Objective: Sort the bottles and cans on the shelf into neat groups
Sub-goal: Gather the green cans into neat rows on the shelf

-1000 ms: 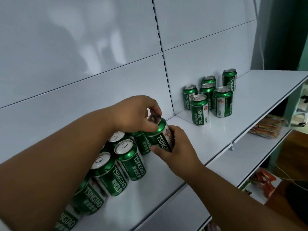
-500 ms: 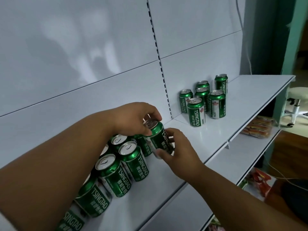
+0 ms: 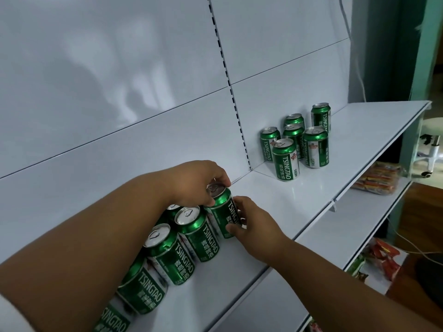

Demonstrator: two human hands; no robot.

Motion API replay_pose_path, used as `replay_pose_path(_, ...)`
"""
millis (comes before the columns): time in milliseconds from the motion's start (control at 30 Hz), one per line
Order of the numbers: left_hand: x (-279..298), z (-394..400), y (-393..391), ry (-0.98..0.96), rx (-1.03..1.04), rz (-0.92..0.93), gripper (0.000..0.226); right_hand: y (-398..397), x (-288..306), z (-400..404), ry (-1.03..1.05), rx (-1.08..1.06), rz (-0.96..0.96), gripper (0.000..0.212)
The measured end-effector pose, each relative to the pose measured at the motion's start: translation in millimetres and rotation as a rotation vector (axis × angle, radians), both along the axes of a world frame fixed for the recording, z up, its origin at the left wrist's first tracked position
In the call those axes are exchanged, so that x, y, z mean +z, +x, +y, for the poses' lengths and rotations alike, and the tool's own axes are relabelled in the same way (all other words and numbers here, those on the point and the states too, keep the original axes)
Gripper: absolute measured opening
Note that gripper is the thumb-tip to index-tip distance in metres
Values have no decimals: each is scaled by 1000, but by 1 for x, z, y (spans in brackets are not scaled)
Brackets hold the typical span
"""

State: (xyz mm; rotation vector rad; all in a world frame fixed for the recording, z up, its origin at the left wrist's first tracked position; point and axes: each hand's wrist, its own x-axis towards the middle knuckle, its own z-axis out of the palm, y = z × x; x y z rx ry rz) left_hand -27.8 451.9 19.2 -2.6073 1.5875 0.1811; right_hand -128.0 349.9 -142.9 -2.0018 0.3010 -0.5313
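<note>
A green Tsingtao can (image 3: pixel 223 212) stands at the right end of a row of several like cans (image 3: pixel 196 233) on the white shelf (image 3: pixel 275 202). My left hand (image 3: pixel 196 183) grips this can from above around its top rim. My right hand (image 3: pixel 251 226) holds its lower side with thumb and fingers. My left forearm hides the back cans of the row. Farther right, a loose cluster of several more green cans (image 3: pixel 297 144) stands near the back wall.
A slotted upright (image 3: pixel 230 87) splits the white back panel. Below, a lower shelf (image 3: pixel 335 231) carries snack packets (image 3: pixel 376 178); more packets (image 3: pixel 378 257) lie beneath. A white stool base (image 3: pixel 429 154) and cables sit on the floor at right.
Both hands stayed on the same can, which has come down from a tilt to stand against the row's right end. The camera view shifted slightly left and down.
</note>
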Motion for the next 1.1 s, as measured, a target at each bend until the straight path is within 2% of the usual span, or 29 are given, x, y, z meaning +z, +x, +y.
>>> replay_pose_path(400, -10, -14, 7, 127, 30, -34, 55, 12, -6, -8, -63, 51, 99, 52)
replay_pose_path(533, -4, -26, 7, 215, 50, -45, 53, 10, -3, -17, -81, 103, 98, 69)
replay_pose_path(600, 0, -36, 7, 239, 43, -66, 49, 6, 1, -29, -88, 58, 47, 74)
replay_pose_path(700, 2, -63, 4, 124, 0, -41, 40, 1, 8, -61, -73, -117, -61, 60)
replay_pose_path(867, -1, -127, 5, -19, -46, -53, 36, 0, 16, -135, -43, -339, -132, 39)
replay_pose_path(967, -7, -172, 12, -85, 14, -36, 41, 4, 14, -173, -43, -364, -158, 40)
replay_pose_path(1100, -22, -223, 24, -82, 54, -7, 63, 11, 5, -206, -16, -278, -127, 48)
